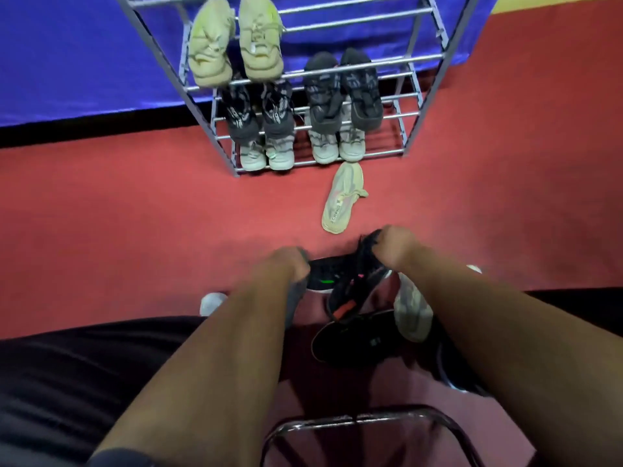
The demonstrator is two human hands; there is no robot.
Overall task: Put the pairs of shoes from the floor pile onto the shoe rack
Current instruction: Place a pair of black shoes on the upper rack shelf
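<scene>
head view looks down at a red floor (135,214) with the metal shoe rack (409,92) at the far side of it. on the rack sit five pairs: a yellow-cream pair (236,38) on an upper shelf, a dark grey pair (344,89) to its right and lower, a black pair (259,109) below the cream one, and two pale pairs (266,156) on the bottom shelf. just in front of the rack's bottom right lies a single cream shoe (342,198), toe toward the rack.

nearer the camera than that shoe, both hands are down in the floor pile. the left hand (286,264) is closed on a grey shoe (295,298) — the right hand (396,246) is clenched around the collar of a black shoe with red tabs (354,284), tilted up off the pile. under them lie another black shoe (323,276) with a green mark, a further black shoe (354,338) and a cream shoe (413,311). a chrome chair frame (357,417) sits closest to the camera.
</scene>
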